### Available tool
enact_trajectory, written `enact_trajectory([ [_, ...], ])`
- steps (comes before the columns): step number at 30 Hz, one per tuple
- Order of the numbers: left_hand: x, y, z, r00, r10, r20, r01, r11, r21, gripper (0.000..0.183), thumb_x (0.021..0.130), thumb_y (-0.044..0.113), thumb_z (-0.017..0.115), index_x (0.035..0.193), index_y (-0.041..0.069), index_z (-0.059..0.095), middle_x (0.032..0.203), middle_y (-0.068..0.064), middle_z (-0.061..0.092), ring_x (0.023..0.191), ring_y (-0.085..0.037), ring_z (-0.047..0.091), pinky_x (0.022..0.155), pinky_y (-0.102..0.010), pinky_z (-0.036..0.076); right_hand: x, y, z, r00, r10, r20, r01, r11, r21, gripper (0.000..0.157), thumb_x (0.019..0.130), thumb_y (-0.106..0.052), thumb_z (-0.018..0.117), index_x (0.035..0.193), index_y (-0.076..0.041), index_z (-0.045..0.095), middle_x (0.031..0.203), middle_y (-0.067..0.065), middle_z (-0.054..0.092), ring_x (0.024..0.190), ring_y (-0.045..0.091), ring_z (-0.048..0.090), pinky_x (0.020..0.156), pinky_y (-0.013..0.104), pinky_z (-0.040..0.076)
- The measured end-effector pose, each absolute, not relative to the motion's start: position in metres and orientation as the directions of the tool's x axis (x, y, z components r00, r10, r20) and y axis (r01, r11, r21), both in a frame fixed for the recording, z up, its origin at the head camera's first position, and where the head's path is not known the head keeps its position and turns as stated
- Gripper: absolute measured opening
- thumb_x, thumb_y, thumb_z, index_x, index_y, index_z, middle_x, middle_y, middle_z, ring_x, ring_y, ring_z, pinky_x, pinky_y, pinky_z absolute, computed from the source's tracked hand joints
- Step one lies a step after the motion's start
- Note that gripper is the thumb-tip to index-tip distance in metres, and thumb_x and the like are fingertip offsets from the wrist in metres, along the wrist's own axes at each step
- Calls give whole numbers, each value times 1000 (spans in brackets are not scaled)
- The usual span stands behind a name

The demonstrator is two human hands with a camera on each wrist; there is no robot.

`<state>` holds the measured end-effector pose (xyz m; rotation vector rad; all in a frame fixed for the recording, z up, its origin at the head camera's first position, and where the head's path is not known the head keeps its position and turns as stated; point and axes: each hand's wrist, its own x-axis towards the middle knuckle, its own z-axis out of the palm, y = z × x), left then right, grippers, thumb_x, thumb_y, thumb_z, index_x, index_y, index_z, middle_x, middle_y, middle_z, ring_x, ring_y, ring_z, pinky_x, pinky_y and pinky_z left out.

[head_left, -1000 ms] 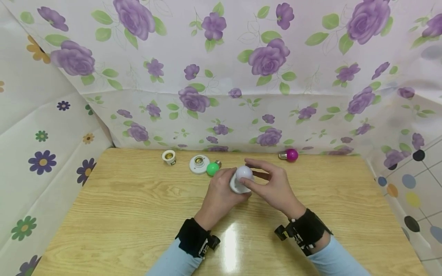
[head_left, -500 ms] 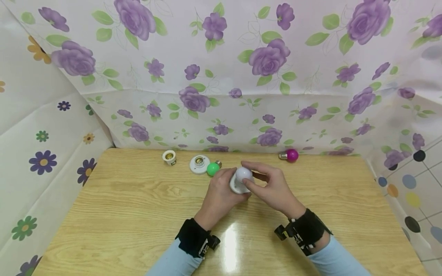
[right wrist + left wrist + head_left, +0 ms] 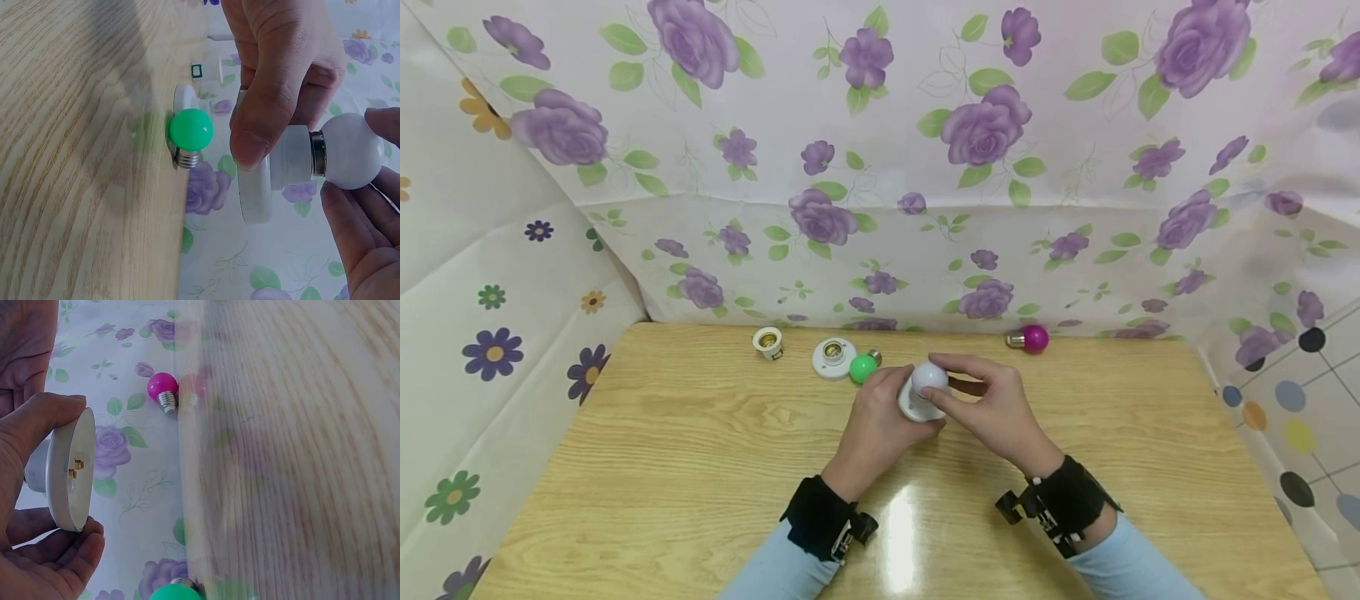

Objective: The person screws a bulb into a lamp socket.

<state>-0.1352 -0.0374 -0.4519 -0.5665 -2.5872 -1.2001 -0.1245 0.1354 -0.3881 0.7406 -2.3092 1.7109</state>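
Holding a white round-based lamp holder [image 3: 290, 156] in the left hand [image 3: 876, 408], up off the counter [image 3: 715, 442]. Grasping it by the rim of its base with curled fingers [image 3: 81, 556] on one side and the thumb [image 3: 50, 414] on the other. Showing small brass-coloured terminals [image 3: 76, 465] on the underside, turned down toward the counter. Pinching the globe of a white bulb [image 3: 353, 150] with the fingers of the right hand [image 3: 996, 408]. Having that bulb at the mouth of the lamp holder, globe upward, with a narrow band of metal cap [image 3: 319, 153] visible between globe and socket. Beyond the left hand, showing a green bulb [image 3: 862, 367] on its side, just beside a second round-based lamp holder [image 3: 833, 368] with its mouth upward. Farther left, near the back edge, showing a smaller white lamp socket [image 3: 771, 352]. Off to the right, near the same edge, showing a magenta bulb [image 3: 1035, 338] on its side, cap toward the left. Wearing pale blue sleeves [image 3: 786, 567]. Backed by a flower-printed cloth [image 3: 910, 258].
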Motion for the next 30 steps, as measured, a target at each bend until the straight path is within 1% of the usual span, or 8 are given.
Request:
enact_trajectory([
  [8,-135,-38,-452,-901,245,358,432,592,681,68,67,42,80,124,14,55,113,1,55,102,-11,50,84,-28,44,-126,135,-390,-867,-279,413,-477,227,-849,40,78,-6,72,117,-5,62,114,9,61,105,24,57,81,40,49],
  [15,-135,-38,-452,-899,245,363,435,590,680,66,67,41,80,122,15,56,112,3,54,102,-9,50,84,-28,44,-135,140,-406,-864,-303,403,-474,218,-853,46,80,-17,72,125,-16,58,123,-2,57,112,19,53,87,37,46],
  [16,-135,-38,-452,-899,246,361,435,591,680,66,67,41,80,122,15,56,112,3,54,101,-9,50,84,-28,44,-135,140,-406,-860,-314,403,-478,215,-852,47,81,-17,72,126,-15,58,124,-2,56,113,19,52,87,37,46],
  [22,-135,-38,-452,-896,251,365,441,596,672,68,66,41,80,122,11,56,112,0,55,102,-10,51,84,-26,44,-123,136,-381,-846,-374,379,-475,209,-854,46,84,-5,66,128,-2,53,128,8,53,117,28,49,89,41,44],
  [30,-135,-38,-451,-898,250,363,437,605,666,70,66,41,80,122,9,56,113,-1,56,102,-11,51,85,-26,43,-125,138,-383,-835,-405,371,-487,234,-841,45,86,-6,65,128,-1,52,127,11,54,114,28,51,89,40,44],
])
